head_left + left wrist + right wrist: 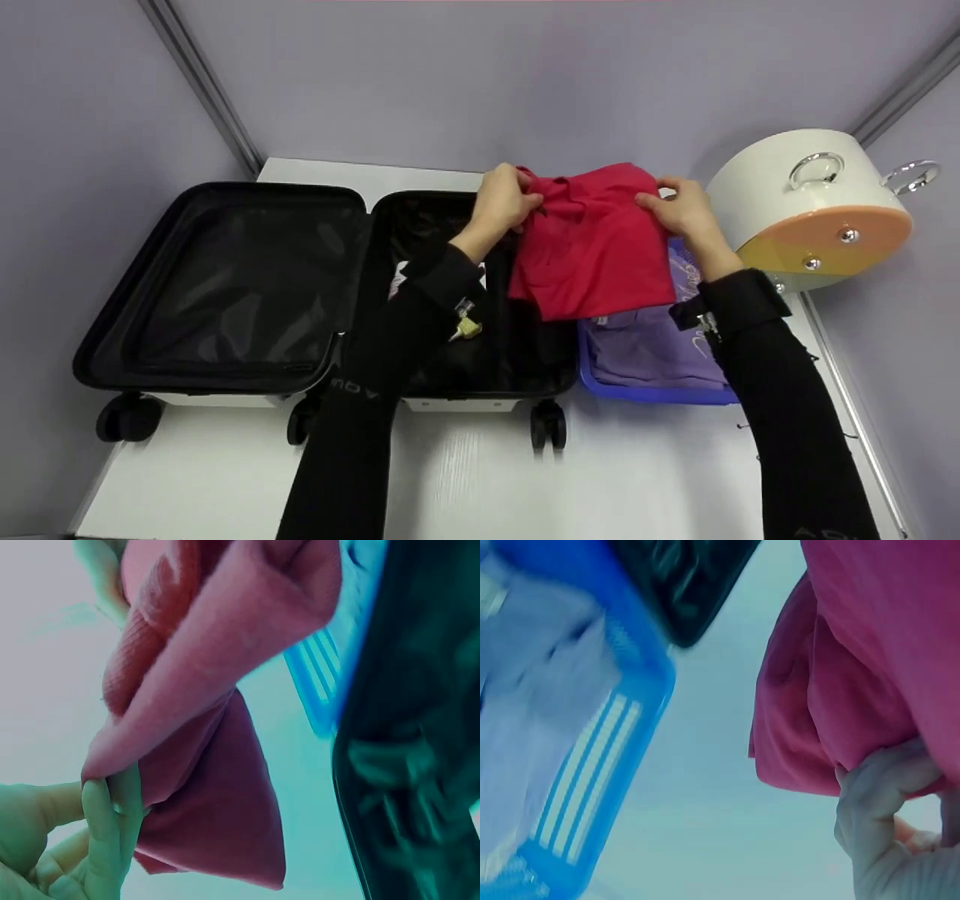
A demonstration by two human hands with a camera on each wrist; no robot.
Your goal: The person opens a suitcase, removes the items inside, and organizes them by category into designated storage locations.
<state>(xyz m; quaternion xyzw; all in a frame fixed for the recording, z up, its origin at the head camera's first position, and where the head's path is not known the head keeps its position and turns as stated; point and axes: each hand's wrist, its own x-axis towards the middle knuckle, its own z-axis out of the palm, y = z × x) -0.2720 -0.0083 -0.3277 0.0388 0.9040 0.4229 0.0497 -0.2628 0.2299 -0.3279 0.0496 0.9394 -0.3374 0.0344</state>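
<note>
A folded red garment (596, 247) hangs between both hands, above the gap between the suitcase (525, 360) and the blue basket (652, 394). My left hand (501, 201) pinches its upper left corner, and in the left wrist view the thumb and fingers (105, 817) grip the fabric edge. On the other side my right hand (684, 210) pinches the upper right edge. The right wrist view has the fingers (877, 795) curled at the cloth's lower border. Purple clothing (652, 352) lies in the basket, partly covered by the red garment in the head view.
The suitcase lies open, its black-lined left half (247, 292) flat on the white table (480, 480). Inside the right half is a white item (397, 279), mostly hidden by the left sleeve. A white drum-shaped case (795, 172) with metal handles stands at the right.
</note>
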